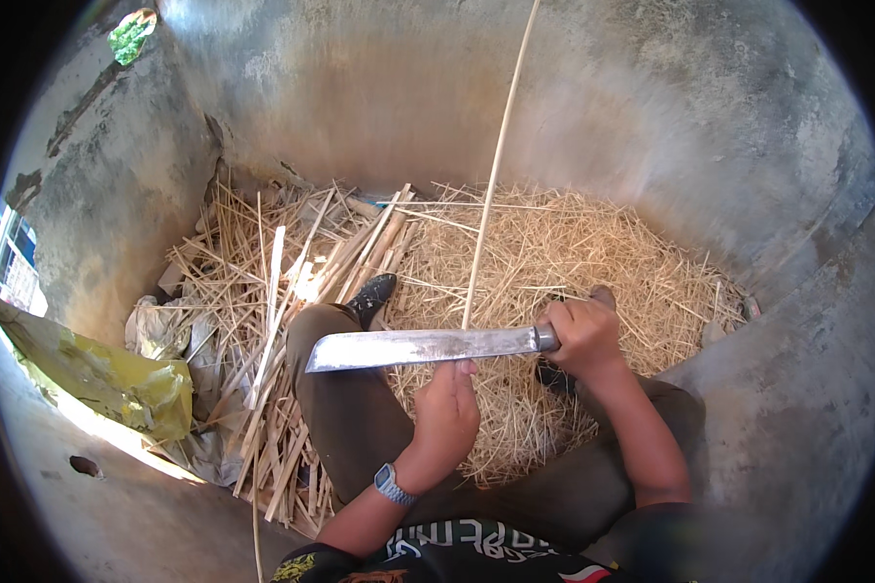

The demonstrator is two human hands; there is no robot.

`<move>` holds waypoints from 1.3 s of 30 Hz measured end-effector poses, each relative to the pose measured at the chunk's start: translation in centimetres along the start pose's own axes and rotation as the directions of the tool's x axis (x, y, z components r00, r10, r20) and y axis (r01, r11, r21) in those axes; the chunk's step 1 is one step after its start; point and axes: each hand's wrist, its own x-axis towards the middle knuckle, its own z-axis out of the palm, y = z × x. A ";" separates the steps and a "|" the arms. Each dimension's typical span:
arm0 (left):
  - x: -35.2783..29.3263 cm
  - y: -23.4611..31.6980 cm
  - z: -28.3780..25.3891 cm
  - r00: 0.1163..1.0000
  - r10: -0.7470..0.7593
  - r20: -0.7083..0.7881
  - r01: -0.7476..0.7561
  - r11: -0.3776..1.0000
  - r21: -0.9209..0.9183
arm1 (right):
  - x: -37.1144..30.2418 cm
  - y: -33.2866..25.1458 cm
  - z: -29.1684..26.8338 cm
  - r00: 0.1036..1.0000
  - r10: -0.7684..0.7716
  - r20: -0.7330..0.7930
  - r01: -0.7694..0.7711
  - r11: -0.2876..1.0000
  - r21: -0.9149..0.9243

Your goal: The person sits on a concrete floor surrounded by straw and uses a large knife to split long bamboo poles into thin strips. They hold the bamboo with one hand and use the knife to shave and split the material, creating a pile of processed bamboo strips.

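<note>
A machete [420, 349] with a broad, worn metal blade lies level across the middle of the view, its tip to the left. My right hand [583, 332] is closed round its handle. Just under the blade, my left hand [444, 413] is closed, fingertips against or close to the lower edge. A long thin strip of bamboo or wood [493, 185] rises from behind the blade toward the far wall. My left hand appears to grip its near end, though the blade hides where strip and fingers meet.
Straw-like shavings [564, 243] cover the floor ahead. Split sticks [282, 437] pile up beside my left leg [345, 398]. A yellow sheet [117, 374] hangs at the left. Grey concrete walls [603, 107] stand close around, with a bright opening at far left.
</note>
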 end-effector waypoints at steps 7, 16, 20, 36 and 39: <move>-1.3 2.7 -0.4 0.997 -0.049 0.062 0.050 0.999 -0.019 | 0.2 1.4 -1.0 0.998 -0.024 -0.065 0.026 0.999 0.027; -6.2 4.2 0.8 0.921 -0.134 0.367 0.212 0.960 -0.182 | 0.2 9.9 -4.6 0.529 0.826 -0.194 -0.833 0.549 0.065; -6.6 3.7 1.8 0.905 -0.186 0.382 0.301 0.915 -0.267 | 0.6 7.5 -4.0 0.604 0.793 -0.079 -0.789 0.609 0.078; -4.8 -6.3 1.8 0.947 -0.195 0.256 0.277 0.898 -0.342 | -1.6 3.4 1.1 0.873 0.459 0.164 -0.462 0.887 -0.025; -4.6 -6.5 1.9 0.921 -0.226 0.318 0.344 0.855 -0.388 | -1.3 3.5 0.6 0.973 0.213 0.090 -0.212 0.977 -0.018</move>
